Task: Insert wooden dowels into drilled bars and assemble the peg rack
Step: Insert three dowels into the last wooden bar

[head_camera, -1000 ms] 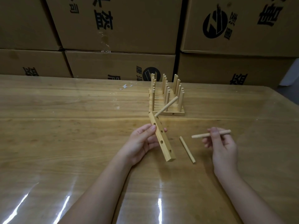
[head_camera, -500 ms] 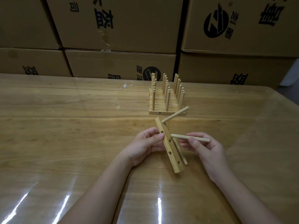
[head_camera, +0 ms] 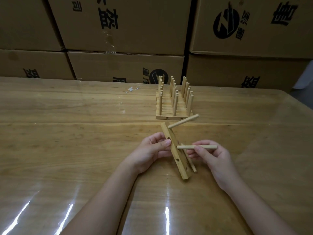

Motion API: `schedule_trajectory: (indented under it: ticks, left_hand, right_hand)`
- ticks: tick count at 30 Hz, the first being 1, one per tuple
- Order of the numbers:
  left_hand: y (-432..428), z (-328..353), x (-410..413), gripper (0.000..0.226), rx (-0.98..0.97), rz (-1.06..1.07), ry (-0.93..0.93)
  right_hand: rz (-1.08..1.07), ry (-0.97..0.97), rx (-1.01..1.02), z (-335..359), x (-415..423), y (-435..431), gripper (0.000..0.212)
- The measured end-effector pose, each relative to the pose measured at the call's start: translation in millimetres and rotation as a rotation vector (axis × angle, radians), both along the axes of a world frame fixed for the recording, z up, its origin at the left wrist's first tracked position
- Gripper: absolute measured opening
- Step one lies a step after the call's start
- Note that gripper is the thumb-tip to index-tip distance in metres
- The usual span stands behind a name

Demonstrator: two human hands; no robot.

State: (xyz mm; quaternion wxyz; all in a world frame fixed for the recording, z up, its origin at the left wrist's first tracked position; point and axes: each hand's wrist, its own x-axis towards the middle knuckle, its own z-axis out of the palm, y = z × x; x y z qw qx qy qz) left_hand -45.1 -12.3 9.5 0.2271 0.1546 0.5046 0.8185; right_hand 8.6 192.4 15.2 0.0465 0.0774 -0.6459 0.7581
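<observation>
My left hand (head_camera: 150,151) grips a drilled wooden bar (head_camera: 176,155), held tilted with its lower end near the table. One dowel (head_camera: 183,123) sticks out of the bar's top hole toward the right. My right hand (head_camera: 210,155) pinches a second dowel (head_camera: 196,147) held level, its left tip touching the bar's middle. A third dowel (head_camera: 192,162) lies on the table, mostly hidden behind the bar. Farther back stands a finished stack of bars with upright pegs (head_camera: 174,102).
The wooden table (head_camera: 67,133) has a glossy clear cover with glare streaks near its front edge. Stacked cardboard boxes (head_camera: 125,31) form a wall along the far edge. A small scrap of white paper (head_camera: 131,89) lies near the back.
My right hand carried its dowel leftward from the open table to the bar's middle. The bar shifted slightly right and now covers the loose dowel.
</observation>
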Motion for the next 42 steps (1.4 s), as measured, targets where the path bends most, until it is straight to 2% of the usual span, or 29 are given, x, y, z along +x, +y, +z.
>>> schedule_trajectory:
  ticks: [5, 10, 15, 24, 34, 42]
  left_hand:
    - [-1.1, -0.7, 0.0, 0.029, 0.005, 0.001, -0.009]
    - [-0.5, 0.1, -0.5, 0.037, -0.015, 0.014, -0.014]
    - [-0.8, -0.4, 0.5, 0.023, -0.045, 0.000, 0.024]
    - [0.0, 1.8, 3.4, 0.020, -0.084, -0.016, 0.049]
    - [1.6, -0.1, 2.1, 0.033, -0.142, -0.011, 0.073]
    - [1.3, 0.3, 3.0, 0.024, -0.154, -0.005, 0.079]
  right_hand:
    - [0.008, 0.004, 0.033, -0.1, 0.4, 0.2, 0.013]
    - [0.004, 0.007, 0.064, -1.2, -1.2, 0.2, 0.012]
    - [0.009, 0.017, 0.066, -2.2, -1.1, 1.2, 0.011]
    - [0.029, 0.039, 0.100, -3.2, -0.5, 1.0, 0.015]
    - [0.032, 0.051, 0.153, -1.6, 1.8, -2.7, 0.017]
    - [-0.003, 0.049, 0.156, -1.9, 2.2, -4.3, 0.017]
